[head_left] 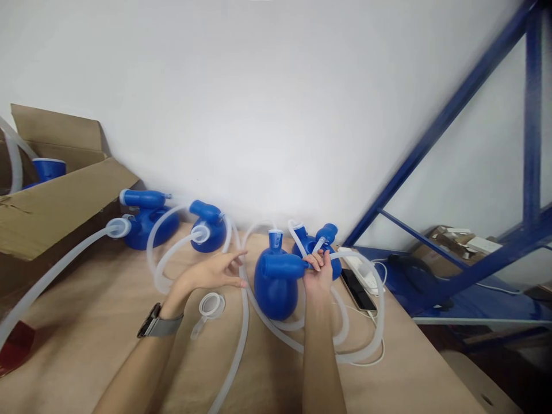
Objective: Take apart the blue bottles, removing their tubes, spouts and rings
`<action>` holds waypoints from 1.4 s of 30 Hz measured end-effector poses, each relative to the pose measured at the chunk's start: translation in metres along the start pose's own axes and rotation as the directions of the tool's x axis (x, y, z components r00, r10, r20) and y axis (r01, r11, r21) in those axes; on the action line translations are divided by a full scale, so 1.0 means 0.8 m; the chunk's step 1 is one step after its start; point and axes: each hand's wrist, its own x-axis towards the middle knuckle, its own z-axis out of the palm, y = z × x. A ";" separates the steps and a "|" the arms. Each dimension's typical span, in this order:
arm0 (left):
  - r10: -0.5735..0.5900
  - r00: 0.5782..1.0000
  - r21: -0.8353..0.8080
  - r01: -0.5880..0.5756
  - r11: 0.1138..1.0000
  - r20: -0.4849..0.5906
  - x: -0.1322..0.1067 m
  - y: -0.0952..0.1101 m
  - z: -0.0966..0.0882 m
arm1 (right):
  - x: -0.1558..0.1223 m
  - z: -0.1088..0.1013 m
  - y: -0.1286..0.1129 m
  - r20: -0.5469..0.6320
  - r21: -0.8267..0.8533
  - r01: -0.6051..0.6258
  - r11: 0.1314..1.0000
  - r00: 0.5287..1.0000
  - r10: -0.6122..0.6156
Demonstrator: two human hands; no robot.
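Observation:
In the middle of the table a blue plastic urinal bottle (276, 296) stands upright, a blue cylindrical piece (282, 266) lying across its front. At that cylinder's narrow right tip, my right hand (318, 275) is turned palm up, fingers and thumb closed where a clear hose (375, 270) leads off to the right. Part of this grip is hidden by the fingers. My left hand (222, 270), with a watch on its wrist, hovers left of the bottle, fingers apart and holding nothing, close beside a hose. Below it lies a clear strapped cap (210, 306).
More blue bottles with hoses stand behind: two at left (149, 227) (209, 236), another (330, 247) behind my right hand. An open cardboard box (64, 195) sits far left. A phone (357, 289) and power strip (360, 270) lie right, near a blue metal frame (431, 138).

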 end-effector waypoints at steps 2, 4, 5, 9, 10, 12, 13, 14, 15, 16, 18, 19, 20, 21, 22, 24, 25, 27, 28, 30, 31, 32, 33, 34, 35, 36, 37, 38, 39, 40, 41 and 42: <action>0.098 0.994 -0.060 -0.101 0.993 -0.053 0.003 0.013 0.013 | -0.001 0.004 0.004 0.016 -0.022 -0.003 1.000 1.000 0.003; 0.204 0.971 -0.109 -0.217 0.970 -0.124 0.013 0.021 0.032 | -0.001 0.008 0.009 0.041 -0.059 0.005 0.998 0.999 -0.002; 0.239 0.958 -0.121 -0.260 0.958 -0.161 0.021 0.023 0.042 | -0.001 0.009 0.013 0.055 -0.084 0.011 0.996 0.998 -0.006; 0.215 0.935 -0.127 -0.259 0.957 -0.283 0.051 0.021 0.071 | 0.004 0.000 0.028 0.107 -0.200 0.047 0.979 0.994 -0.026; 0.192 0.932 -0.134 -0.243 0.961 -0.306 0.056 0.019 0.073 | 0.006 -0.005 0.031 0.148 -0.276 0.080 0.958 0.988 -0.040; 0.141 0.930 -0.155 -0.204 0.967 -0.340 0.060 0.015 0.071 | 0.009 -0.019 0.036 0.289 -0.495 0.181 0.850 0.957 -0.035; 0.119 0.929 -0.166 -0.186 0.968 -0.350 0.061 0.013 0.069 | 0.009 -0.026 0.039 0.364 -0.599 0.234 0.766 0.931 0.000; 0.101 0.929 -0.177 -0.173 0.969 -0.355 0.061 0.011 0.067 | 0.009 -0.033 0.041 0.422 -0.681 0.277 0.678 0.905 0.055; 0.087 0.929 -0.185 -0.162 0.969 -0.359 0.061 0.010 0.064 | 0.008 -0.038 0.044 0.455 -0.736 0.300 0.607 0.883 0.116; 0.076 0.929 -0.188 -0.153 0.970 -0.363 0.061 0.009 0.063 | 0.007 -0.042 0.047 0.463 -0.764 0.299 0.572 0.871 0.164; 0.065 0.928 -0.183 -0.141 0.973 -0.368 0.061 0.007 0.061 | 0.004 -0.048 0.054 0.477 -0.816 0.330 0.475 0.848 0.230; 0.064 0.928 -0.177 -0.137 0.975 -0.367 0.061 0.007 0.061 | 0.002 -0.050 0.057 0.490 -0.840 0.372 0.396 0.833 0.257; 0.065 0.929 -0.171 -0.136 0.976 -0.365 0.061 0.007 0.061 | 0.002 -0.052 0.059 0.504 -0.853 0.421 0.308 0.818 0.277; 0.070 0.930 -0.166 -0.139 0.976 -0.362 0.060 0.007 0.060 | 0.001 -0.055 0.061 0.517 -0.855 0.469 0.222 0.805 0.290; 0.077 0.930 -0.161 -0.143 0.977 -0.358 0.059 0.008 0.058 | 0.001 -0.058 0.062 0.528 -0.849 0.507 0.151 0.795 0.298; 0.085 0.928 -0.145 -0.146 0.978 -0.361 0.053 0.009 0.049 | -0.001 -0.065 0.060 0.545 -0.834 0.544 0.089 0.787 0.290; 0.083 0.925 -0.136 -0.143 0.980 -0.372 0.048 0.010 0.043 | -0.002 -0.068 0.058 0.550 -0.830 0.552 0.082 0.787 0.280; 0.067 0.915 -0.123 -0.126 0.984 -0.398 0.037 0.011 0.026 | -0.005 -0.075 0.053 0.569 -0.816 0.573 0.073 0.776 0.272; 0.058 0.911 -0.123 -0.118 0.985 -0.409 0.031 0.010 0.017 | -0.008 -0.077 0.051 0.583 -0.806 0.588 0.070 0.766 0.270; 0.043 0.902 -0.128 -0.108 0.986 -0.429 0.019 0.009 0.001 | -0.011 -0.079 0.049 0.614 -0.783 0.617 0.077 0.746 0.258; 0.037 0.896 -0.129 -0.104 0.986 -0.443 0.014 0.008 -0.006 | -0.012 -0.079 0.049 0.628 -0.772 0.630 0.084 0.738 0.247; 0.032 0.885 -0.126 -0.101 0.987 -0.464 0.009 0.007 -0.011 | -0.011 -0.077 0.050 0.639 -0.765 0.638 0.088 0.733 0.233; 0.027 0.870 -0.119 -0.098 0.988 -0.493 0.005 0.006 -0.015 | -0.010 -0.075 0.052 0.642 -0.762 0.642 0.082 0.734 0.223; 0.022 0.852 -0.110 -0.094 0.989 -0.523 0.001 0.006 -0.018 | -0.007 -0.071 0.054 0.639 -0.764 0.642 0.065 0.738 0.217; 0.020 0.834 -0.101 -0.091 0.991 -0.552 -0.002 0.005 -0.020 | -0.005 -0.068 0.056 0.630 -0.769 0.638 0.040 0.746 0.216; 0.021 0.817 -0.091 -0.090 0.992 -0.576 -0.004 0.004 -0.021 | -0.002 -0.064 0.059 0.616 -0.777 0.629 0.010 0.757 0.217; 0.026 0.803 -0.081 -0.092 0.992 -0.596 -0.006 0.004 -0.023 | 0.001 -0.060 0.061 0.597 -0.789 0.615 -0.020 0.773 0.217; 0.035 0.790 -0.071 -0.099 0.993 -0.612 -0.008 0.004 -0.024 | 0.004 -0.057 0.064 0.574 -0.803 0.595 -0.047 0.791 0.212; 0.045 0.778 -0.061 -0.107 0.992 -0.627 -0.010 0.004 -0.025 | 0.005 -0.055 0.067 0.550 -0.818 0.571 -0.069 0.812 0.196; 0.056 0.765 -0.051 -0.115 0.992 -0.642 -0.011 0.004 -0.027 | 0.006 -0.053 0.071 0.528 -0.833 0.546 -0.089 0.832 0.171; 0.065 0.751 -0.042 -0.122 0.992 -0.657 -0.012 0.005 -0.028 | 0.006 -0.052 0.075 0.505 -0.847 0.520 -0.110 0.852 0.140; 0.071 0.739 -0.035 -0.127 0.991 -0.670 -0.014 0.006 -0.030 | 0.005 -0.051 0.079 0.486 -0.858 0.497 -0.128 0.867 0.110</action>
